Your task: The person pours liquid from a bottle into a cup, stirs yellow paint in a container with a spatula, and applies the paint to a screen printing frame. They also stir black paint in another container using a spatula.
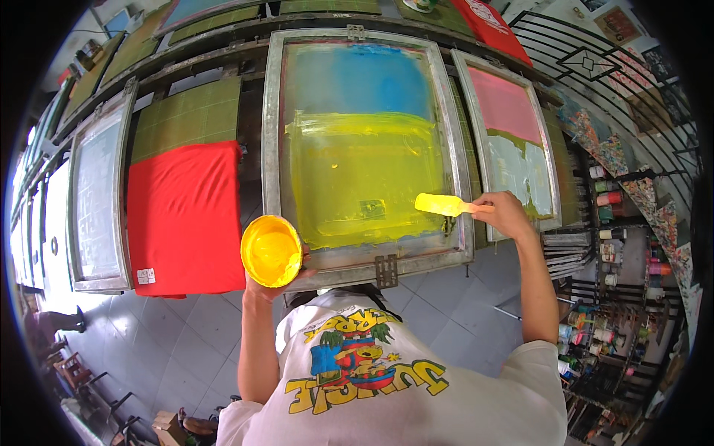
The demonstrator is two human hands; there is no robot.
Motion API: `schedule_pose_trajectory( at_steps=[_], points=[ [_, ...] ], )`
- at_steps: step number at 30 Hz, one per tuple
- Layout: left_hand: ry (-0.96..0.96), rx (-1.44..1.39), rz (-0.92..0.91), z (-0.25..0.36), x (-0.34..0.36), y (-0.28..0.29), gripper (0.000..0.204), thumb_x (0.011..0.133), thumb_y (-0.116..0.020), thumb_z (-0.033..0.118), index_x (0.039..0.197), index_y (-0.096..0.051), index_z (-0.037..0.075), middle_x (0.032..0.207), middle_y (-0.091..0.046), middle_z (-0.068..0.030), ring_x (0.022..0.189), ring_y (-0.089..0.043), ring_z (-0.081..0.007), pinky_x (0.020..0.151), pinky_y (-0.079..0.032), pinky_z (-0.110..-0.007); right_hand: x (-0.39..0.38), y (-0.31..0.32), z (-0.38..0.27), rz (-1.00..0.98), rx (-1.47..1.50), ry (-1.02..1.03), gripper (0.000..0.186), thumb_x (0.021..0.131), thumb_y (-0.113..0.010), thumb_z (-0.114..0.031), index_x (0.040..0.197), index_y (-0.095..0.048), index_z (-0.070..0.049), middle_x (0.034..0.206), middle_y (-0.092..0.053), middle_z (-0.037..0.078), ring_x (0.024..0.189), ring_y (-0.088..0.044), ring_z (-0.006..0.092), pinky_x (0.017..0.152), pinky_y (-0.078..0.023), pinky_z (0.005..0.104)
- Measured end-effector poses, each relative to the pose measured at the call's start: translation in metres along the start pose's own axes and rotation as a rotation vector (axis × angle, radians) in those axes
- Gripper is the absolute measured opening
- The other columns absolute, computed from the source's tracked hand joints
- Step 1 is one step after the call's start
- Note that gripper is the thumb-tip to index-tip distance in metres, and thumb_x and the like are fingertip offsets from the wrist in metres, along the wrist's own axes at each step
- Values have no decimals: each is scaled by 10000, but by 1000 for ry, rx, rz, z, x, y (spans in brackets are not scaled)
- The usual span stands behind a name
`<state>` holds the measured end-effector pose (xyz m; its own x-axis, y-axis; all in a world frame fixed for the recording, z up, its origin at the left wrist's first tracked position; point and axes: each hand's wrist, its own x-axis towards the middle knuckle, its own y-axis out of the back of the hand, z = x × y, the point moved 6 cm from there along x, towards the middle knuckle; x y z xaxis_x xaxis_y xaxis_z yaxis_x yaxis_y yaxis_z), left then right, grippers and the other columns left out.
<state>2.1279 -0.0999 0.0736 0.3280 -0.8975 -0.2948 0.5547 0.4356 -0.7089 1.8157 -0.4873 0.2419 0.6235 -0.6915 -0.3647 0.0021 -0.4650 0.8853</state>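
A metal-framed screen [368, 149] lies in front of me, its mesh blue at the top and coated with streaky yellow ink below. My left hand [268, 288] grips an open tub of thick yellow ink [268, 253] at the screen's lower left corner. In my right hand [498, 212] is a flat spatula [439, 204] loaded with yellow ink, held over the right part of that screen. A small hinge fitting [387, 270] sits on the frame's near bar.
A red shirt [182, 215] lies on a board to the left, beside another screen [100, 193]. At right are a pink and pale screen [506, 111], railings, and shelves with several ink tubs [608, 198]. Tiled floor [171, 334] shows below; someone's leg [59, 323] is at far left.
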Motion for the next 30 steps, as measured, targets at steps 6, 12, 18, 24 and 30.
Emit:
schedule_pose_trajectory(
  at_steps=[6,12,18,24,30],
  points=[
    [98,-615,-55,-10,-3,0,586,1018,-520,478,1359,-577,5,1241,-653,-291,1142,-660,-468,948,-525,-720,25,-14,-70,-31,-107,195,261,807,-831,-250,1022,-790,-108,953,-757,133,913,-702,338,817,-543,442],
    [49,-649,-84,-6,-20,9,614,975,-609,467,1373,-556,2,1260,-629,-304,1152,-655,-451,1012,-482,-715,33,-32,-133,-65,-213,363,250,824,-805,-226,1042,-788,-104,988,-757,141,943,-705,349,817,-548,445],
    [-19,-688,-75,-10,-31,27,628,967,-620,470,1386,-546,9,1264,-625,-309,1160,-649,-456,1001,-488,-718,35,-51,-179,-134,-226,386,256,849,-780,-255,1048,-788,-95,955,-754,153,908,-708,364,815,-544,462],
    [2,-661,-21,-9,-28,28,611,997,-555,471,1387,-550,1,1246,-667,-280,1125,-675,-459,983,-475,-746,37,-65,-215,-128,-144,442,277,831,-801,-255,1047,-789,-81,932,-753,169,854,-714,358,777,-549,447],
    [49,-777,-154,-16,-13,19,621,985,-585,470,1403,-542,12,1247,-664,-280,1156,-653,-449,1006,-463,-741,62,-22,-157,-70,157,257,305,816,-844,-214,1062,-784,-43,856,-758,109,777,-690,175,731,-527,330]
  ],
)
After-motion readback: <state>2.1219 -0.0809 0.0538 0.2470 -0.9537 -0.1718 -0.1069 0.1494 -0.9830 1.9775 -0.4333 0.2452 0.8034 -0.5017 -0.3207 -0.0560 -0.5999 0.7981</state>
